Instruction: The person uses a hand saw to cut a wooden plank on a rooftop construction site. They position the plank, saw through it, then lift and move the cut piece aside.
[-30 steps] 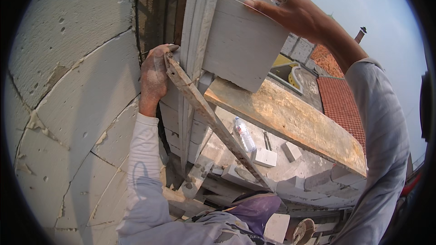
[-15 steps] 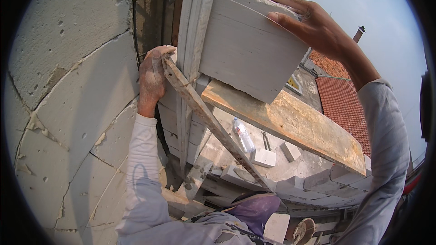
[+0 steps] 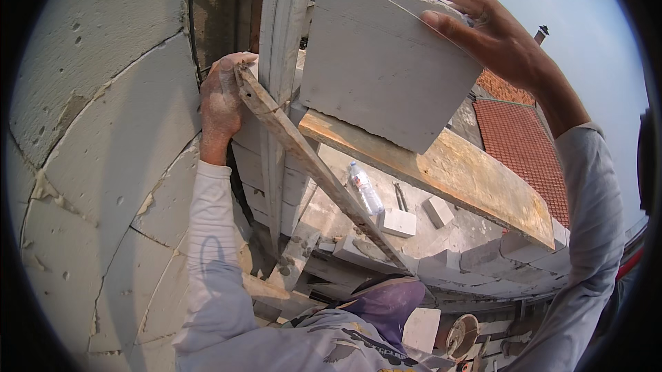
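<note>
A large pale grey aerated concrete block [image 3: 386, 62] stands tilted on a worn wooden plank [image 3: 441, 172]. My right hand [image 3: 476, 27] grips its upper right corner, thumb on the near face and fingers over the top. A narrow gap separates the block from an upright grey grooved post [image 3: 281, 48]. Left of this post, my left hand [image 3: 222, 99] is curled beside the upper end of a slanting wooden batten [image 3: 310, 158]. Its fingertips are partly hidden, so what they close on is unclear. A thin string crosses the block's near face.
A block wall [image 3: 124, 144] rises close on my left. Below lie a plastic water bottle [image 3: 365, 188], loose small blocks [image 3: 398, 222] and a low block wall [image 3: 483, 275]. A bucket [image 3: 462, 336] stands at the lower right. Red tiled roofs [image 3: 520, 144] show beyond.
The block has shifted slightly right along the plank, away from the post, with my right hand on it. My left hand keeps its place by the batten. The whole view has shifted a little.
</note>
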{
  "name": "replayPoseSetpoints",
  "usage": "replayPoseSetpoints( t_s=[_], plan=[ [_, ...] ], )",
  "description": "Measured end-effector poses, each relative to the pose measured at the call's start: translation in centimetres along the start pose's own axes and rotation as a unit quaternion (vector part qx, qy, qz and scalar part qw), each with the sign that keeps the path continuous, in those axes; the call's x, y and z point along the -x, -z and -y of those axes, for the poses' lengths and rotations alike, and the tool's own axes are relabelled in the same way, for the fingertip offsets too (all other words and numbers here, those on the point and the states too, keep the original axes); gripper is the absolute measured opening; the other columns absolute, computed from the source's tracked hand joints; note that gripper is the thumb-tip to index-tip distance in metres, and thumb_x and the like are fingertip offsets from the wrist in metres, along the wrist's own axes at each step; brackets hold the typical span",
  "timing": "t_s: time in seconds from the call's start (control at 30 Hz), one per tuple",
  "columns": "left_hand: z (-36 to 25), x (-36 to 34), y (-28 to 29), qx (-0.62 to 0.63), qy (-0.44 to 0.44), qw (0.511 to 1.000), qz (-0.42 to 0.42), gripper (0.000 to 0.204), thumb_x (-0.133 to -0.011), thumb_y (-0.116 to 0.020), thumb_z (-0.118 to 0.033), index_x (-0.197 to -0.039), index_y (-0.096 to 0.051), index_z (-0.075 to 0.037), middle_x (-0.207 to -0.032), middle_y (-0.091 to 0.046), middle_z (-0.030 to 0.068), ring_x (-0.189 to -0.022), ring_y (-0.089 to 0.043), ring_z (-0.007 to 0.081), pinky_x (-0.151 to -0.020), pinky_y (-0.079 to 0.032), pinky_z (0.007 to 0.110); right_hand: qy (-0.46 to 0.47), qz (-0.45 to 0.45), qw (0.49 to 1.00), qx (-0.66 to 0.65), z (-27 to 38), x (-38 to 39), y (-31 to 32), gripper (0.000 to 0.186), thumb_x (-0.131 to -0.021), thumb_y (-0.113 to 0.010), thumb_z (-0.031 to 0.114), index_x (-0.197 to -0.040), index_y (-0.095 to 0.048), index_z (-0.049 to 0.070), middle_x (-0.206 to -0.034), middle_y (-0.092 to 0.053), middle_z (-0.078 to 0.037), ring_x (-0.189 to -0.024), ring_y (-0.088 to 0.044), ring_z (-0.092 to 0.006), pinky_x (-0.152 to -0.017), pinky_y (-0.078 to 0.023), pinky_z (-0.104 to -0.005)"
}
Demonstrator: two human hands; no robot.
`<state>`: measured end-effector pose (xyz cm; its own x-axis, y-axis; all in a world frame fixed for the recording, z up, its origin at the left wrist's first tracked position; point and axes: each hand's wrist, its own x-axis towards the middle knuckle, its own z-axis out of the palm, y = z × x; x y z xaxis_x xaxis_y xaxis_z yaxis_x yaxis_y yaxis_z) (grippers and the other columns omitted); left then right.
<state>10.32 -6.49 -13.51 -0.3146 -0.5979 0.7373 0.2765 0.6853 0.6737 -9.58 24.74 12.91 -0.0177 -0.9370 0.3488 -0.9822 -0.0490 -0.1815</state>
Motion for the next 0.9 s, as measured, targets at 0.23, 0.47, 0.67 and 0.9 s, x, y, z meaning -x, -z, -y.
replayPoseSetpoints(
  t_s=[0.23, 0.47, 0.67, 0.9],
  plan=[
    [-0.4, -0.1, 0.0, -0.023, -0.02, 0.999, -0.008, 0.061, -0.117, -0.037, -0.053, -0.125, -0.074, -0.005, -0.125, -0.072, 0.0127, -0.119, -0.066, 0.0282, -0.11, -0.049, 0.041, -0.039, -0.047, 0.997, 0.042, -0.9, -0.5, -2.2, 0.091, -0.092, -0.06, 0.078, -0.154, -0.058, 0.011, -0.143, -0.065, -0.026, -0.121, -0.071, -0.0469, -0.096, -0.061, -0.067],
    [-0.3, -0.2, -0.1, -0.011, 0.005, 1.0, -0.009, 0.08, -0.112, -0.029, -0.068, -0.124, -0.075, -0.004, -0.127, -0.07, 0.0144, -0.119, -0.066, 0.0288, -0.109, -0.048, 0.042, -0.07, -0.037, 0.996, 0.032, -0.4, -0.3, -1.8, 0.094, -0.091, -0.06, 0.08, -0.154, -0.059, 0.01, -0.142, -0.066, -0.026, -0.118, -0.073, -0.0463, -0.096, -0.062, -0.0656],
    [0.6, -0.2, -0.4, 0.003, 0.035, 0.999, -0.007, 0.087, -0.11, -0.027, -0.074, -0.124, -0.075, -0.003, -0.126, -0.07, 0.015, -0.118, -0.066, 0.03, -0.108, -0.049, 0.042, -0.055, -0.07, 0.995, 0.038, -2.0, 0.2, -2.5, 0.096, -0.09, -0.064, 0.079, -0.154, -0.057, 0.008, -0.142, -0.066, -0.027, -0.119, -0.072, -0.0464, -0.096, -0.062, -0.0648],
    [-1.7, -1.1, 0.7, -0.008, 0.052, 0.998, -0.021, 0.082, -0.11, -0.034, -0.072, -0.122, -0.077, -0.003, -0.121, -0.075, 0.0149, -0.116, -0.069, 0.0289, -0.108, -0.049, 0.042, -0.073, -0.058, 0.995, 0.023, 0.1, 0.0, -2.2, 0.094, -0.094, -0.067, 0.072, -0.149, -0.058, -0.003, -0.139, -0.064, -0.033, -0.12, -0.07, -0.0489, -0.099, -0.061, -0.0584]
  ],
)
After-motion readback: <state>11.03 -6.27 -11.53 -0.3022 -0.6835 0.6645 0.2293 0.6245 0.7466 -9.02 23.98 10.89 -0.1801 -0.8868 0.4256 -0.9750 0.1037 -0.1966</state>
